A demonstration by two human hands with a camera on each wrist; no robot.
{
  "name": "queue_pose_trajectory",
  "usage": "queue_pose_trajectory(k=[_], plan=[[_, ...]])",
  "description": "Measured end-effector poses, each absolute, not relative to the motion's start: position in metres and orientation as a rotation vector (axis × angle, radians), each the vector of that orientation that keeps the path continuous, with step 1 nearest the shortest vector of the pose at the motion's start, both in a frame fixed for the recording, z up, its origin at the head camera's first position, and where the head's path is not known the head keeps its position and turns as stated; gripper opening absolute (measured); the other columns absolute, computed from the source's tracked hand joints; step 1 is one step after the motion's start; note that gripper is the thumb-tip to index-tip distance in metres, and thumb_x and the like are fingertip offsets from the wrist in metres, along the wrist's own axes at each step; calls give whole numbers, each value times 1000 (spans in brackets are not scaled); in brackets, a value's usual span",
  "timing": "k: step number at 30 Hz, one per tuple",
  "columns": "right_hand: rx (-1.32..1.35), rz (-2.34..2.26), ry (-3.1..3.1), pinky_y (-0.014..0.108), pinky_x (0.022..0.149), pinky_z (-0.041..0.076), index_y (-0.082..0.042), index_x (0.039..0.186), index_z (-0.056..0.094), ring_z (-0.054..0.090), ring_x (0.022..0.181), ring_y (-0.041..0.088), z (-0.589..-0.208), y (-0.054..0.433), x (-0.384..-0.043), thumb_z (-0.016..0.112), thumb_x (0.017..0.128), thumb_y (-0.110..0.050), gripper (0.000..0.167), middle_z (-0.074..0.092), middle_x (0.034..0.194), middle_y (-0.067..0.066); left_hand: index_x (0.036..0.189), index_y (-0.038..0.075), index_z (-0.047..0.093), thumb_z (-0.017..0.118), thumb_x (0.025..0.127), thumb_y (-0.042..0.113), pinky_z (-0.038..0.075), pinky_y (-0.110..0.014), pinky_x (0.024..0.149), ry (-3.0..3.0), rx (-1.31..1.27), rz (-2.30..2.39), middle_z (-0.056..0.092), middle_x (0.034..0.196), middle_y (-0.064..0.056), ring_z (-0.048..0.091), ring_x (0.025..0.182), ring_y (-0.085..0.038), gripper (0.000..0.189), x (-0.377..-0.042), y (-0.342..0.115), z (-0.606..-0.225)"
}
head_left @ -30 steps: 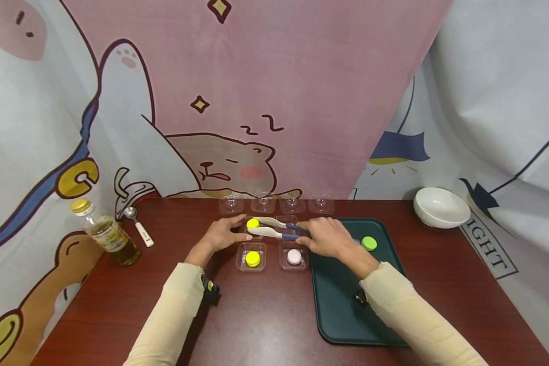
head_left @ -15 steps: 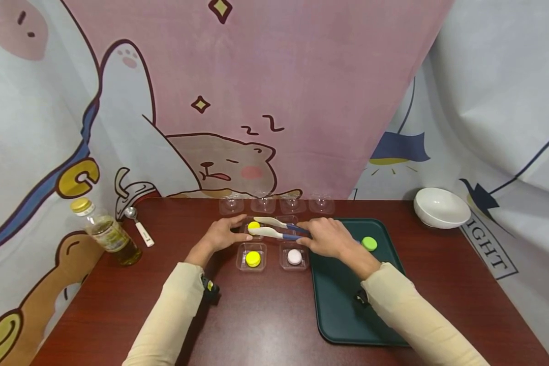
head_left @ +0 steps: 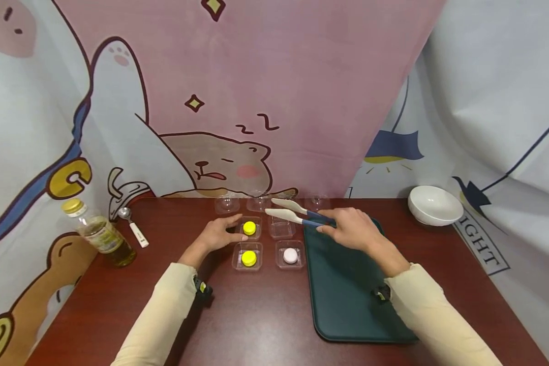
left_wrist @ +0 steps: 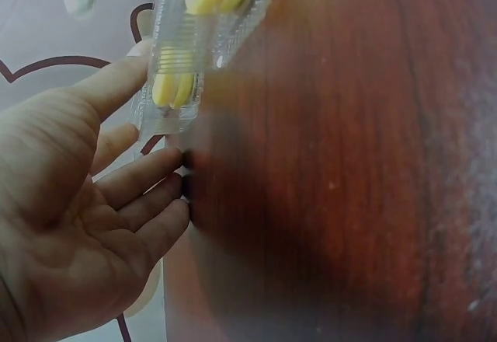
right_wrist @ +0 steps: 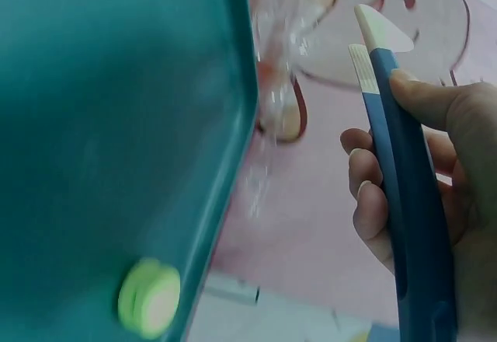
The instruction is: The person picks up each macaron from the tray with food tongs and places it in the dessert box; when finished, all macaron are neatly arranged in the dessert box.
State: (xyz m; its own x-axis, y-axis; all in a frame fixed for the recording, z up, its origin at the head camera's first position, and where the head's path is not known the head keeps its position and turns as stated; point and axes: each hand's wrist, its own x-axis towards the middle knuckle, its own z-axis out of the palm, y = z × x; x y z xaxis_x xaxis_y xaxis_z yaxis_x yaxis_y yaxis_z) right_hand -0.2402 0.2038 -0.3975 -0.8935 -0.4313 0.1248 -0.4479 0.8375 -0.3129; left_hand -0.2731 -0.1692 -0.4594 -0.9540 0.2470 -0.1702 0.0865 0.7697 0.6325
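Note:
In the head view, my left hand pinches a small clear plastic box from the side, thumb at its front and a finger at its back. A yellow macaron lies inside. Directly in front stands another clear box with a yellow macaron. My right hand grips blue-handled tongs over the tray's far left corner. Their cream tips are spread, with nothing between them. A pale pink macaron sits in a box below the tongs. In the right wrist view a green macaron rests on the tray.
The dark green tray lies on the right of the table, a white bowl behind it. A box without a macaron stands near the tongs. Clear lids line the wall. An oil bottle and scoop are left.
The tongs have drawn away from the yellow macaron in the back left box, moving right and toward the wall with my right hand. My left hand stays at that box.

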Motion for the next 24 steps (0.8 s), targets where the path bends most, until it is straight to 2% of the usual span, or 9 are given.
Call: queue_pose_trajectory(k=[5,9,16,24], plan=[[612,509,-2944,29,50,34,-15,135,67,42,51,9,-388,241,-235,72,94,-36,47,63,73,-2,160,22,35,76,90,43,31,-62,118,2746,250,973,51,153,-16,37,148,-42,84,-271,-170,-460],[511,489,-2954,30,49,34,-14,135,67,42,51,11,-378,270,-227,72,95,-35,45,53,64,-3,159,24,37,76,88,47,37,-62,115,2803,242,959,47,157,-16,40,145,-43,84,-266,-168,-456],[390,507,-2962,30,51,33,-9,136,64,40,52,13,-373,306,-209,65,98,-44,51,44,57,-5,158,24,39,80,84,48,43,-57,112,2892,328,976,50,154,-17,49,140,-40,87,-256,-152,-441],[298,489,-2919,31,51,29,-6,133,65,38,51,15,-385,330,-187,66,98,-41,50,43,57,-3,155,25,43,79,83,54,44,-53,112,2937,419,925,53,152,-13,52,138,-36,85,-261,-124,-435]])
